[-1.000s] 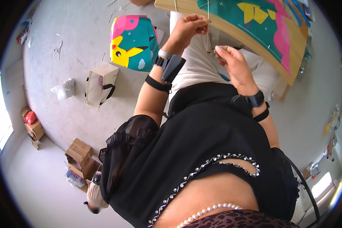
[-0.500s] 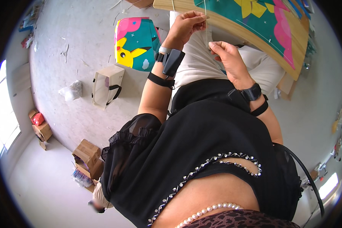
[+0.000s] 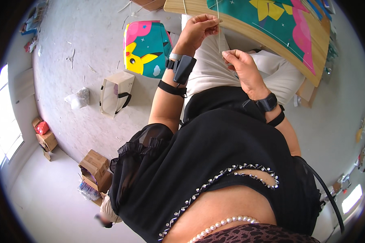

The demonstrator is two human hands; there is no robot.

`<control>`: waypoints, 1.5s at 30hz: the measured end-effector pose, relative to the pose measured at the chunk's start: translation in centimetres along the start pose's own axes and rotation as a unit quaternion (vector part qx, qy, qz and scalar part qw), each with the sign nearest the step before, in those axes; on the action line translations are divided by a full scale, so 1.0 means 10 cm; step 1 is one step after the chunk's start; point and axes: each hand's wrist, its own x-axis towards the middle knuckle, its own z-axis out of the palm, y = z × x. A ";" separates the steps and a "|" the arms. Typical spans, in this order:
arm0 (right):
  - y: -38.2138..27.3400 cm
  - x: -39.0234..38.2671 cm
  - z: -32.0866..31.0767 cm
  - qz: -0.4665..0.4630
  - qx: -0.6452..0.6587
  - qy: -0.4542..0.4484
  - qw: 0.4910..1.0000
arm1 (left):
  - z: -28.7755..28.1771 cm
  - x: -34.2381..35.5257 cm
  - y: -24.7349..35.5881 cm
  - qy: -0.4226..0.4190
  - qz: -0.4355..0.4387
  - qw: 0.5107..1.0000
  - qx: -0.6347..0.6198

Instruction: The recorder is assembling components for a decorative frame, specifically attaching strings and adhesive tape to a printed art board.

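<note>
A thin pale cord [image 3: 219, 39] runs down from the table edge past my fingers, in front of my light trousers. My left hand [image 3: 199, 31] pinches it between thumb and fingertips just below the table edge. Lower and to the right, my right hand [image 3: 245, 69] is closed with thumb and forefinger together at the cord's lower part; the exact end is too fine to make out. Above my hands, a teal printed sheet [image 3: 239, 18] with yellow and pink shapes lies on the wooden tabletop [image 3: 231, 30].
On the floor at left are a teal, pink and yellow printed piece [image 3: 152, 50], a cream box-shaped bag [image 3: 119, 91] with dark straps, and a clear plastic bundle [image 3: 78, 98]. Cardboard boxes [image 3: 95, 166] stand farther off, near another person [image 3: 109, 208]. Scraps litter the floor.
Both hands keep their pinch and have shifted only slightly. The view has moved a little, so the floor things sit slightly farther right and lower.
</note>
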 end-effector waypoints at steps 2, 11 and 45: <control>-0.01 0.01 0.01 -0.010 -0.004 0.001 1.000 | -0.03 0.02 0.00 0.003 0.002 1.000 0.001; 0.12 0.04 -0.02 -0.005 0.004 0.010 1.000 | 0.15 -0.06 0.01 0.055 -0.005 0.998 -0.044; 0.17 0.09 -0.18 0.036 0.026 -0.044 0.998 | -0.42 0.44 0.29 0.350 0.191 0.742 0.538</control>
